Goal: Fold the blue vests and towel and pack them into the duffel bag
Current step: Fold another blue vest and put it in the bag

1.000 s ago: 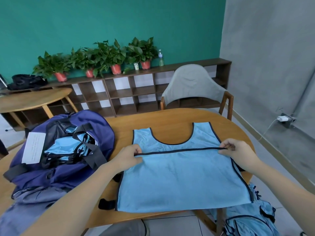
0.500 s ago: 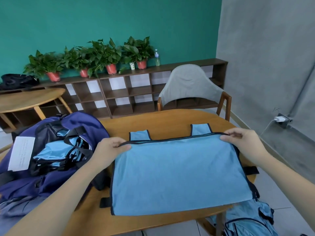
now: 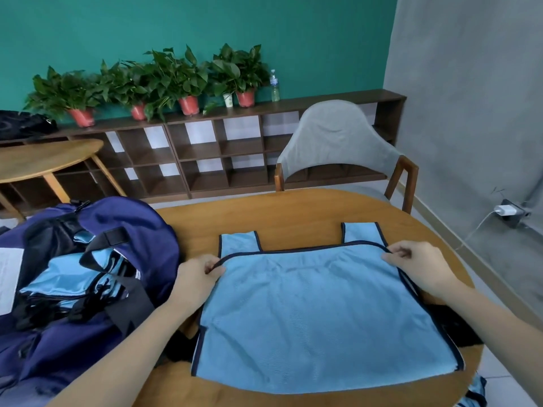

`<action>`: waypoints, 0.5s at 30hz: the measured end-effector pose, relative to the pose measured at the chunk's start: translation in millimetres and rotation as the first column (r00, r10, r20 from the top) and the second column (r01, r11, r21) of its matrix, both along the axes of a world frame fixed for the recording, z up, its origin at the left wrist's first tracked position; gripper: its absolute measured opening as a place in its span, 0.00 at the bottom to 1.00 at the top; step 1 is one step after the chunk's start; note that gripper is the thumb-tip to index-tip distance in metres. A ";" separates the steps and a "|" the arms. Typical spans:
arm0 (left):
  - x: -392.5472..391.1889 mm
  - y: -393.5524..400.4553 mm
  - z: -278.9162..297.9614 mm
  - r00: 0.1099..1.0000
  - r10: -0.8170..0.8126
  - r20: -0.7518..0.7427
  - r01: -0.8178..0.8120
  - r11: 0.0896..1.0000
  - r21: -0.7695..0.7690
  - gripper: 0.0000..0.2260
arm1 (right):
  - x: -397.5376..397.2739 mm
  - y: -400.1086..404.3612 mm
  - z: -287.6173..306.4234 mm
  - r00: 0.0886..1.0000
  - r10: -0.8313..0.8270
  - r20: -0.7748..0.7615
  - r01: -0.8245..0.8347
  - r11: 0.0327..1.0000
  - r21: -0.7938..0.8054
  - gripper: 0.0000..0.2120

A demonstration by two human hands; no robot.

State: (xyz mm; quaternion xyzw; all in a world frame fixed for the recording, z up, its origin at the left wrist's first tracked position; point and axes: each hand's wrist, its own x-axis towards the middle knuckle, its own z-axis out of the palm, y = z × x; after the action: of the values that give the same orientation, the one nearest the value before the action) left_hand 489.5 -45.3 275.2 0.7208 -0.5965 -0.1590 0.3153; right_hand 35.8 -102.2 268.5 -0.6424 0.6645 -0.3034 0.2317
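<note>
A light blue vest [image 3: 317, 312] with dark trim lies on the wooden table [image 3: 293, 212], folded over so its bottom hem reaches near the shoulder straps. My left hand [image 3: 197, 277] pinches the left corner of that hem. My right hand [image 3: 417, 264] pinches the right corner. The navy duffel bag [image 3: 123, 227] stands open at the left, with several folded blue vests [image 3: 67, 274] inside under its black straps.
A grey chair [image 3: 338, 139] stands behind the table. A low shelf [image 3: 205, 148] with potted plants runs along the green wall. More blue fabric [image 3: 476, 392] hangs below the table's right front edge. A charger [image 3: 505, 211] is plugged in at the right wall.
Both hands carried the vest's bottom hem away from me, over the neckline up to the shoulder straps, and have lowered it onto the vest.
</note>
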 end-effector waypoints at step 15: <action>-8.2 -51.7 53.5 0.997 0.073 0.027 -0.067 0.982 -0.179 0.05 | 19.9 -40.0 59.4 0.979 -0.091 0.181 0.132 0.964 -0.231 0.08</action>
State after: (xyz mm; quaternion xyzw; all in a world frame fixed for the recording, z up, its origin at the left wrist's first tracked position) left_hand 481.3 -97.0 328.7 0.7129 -0.5878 -0.0818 0.3736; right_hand 55.8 -142.2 328.0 -0.5991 0.6358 -0.4481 0.1898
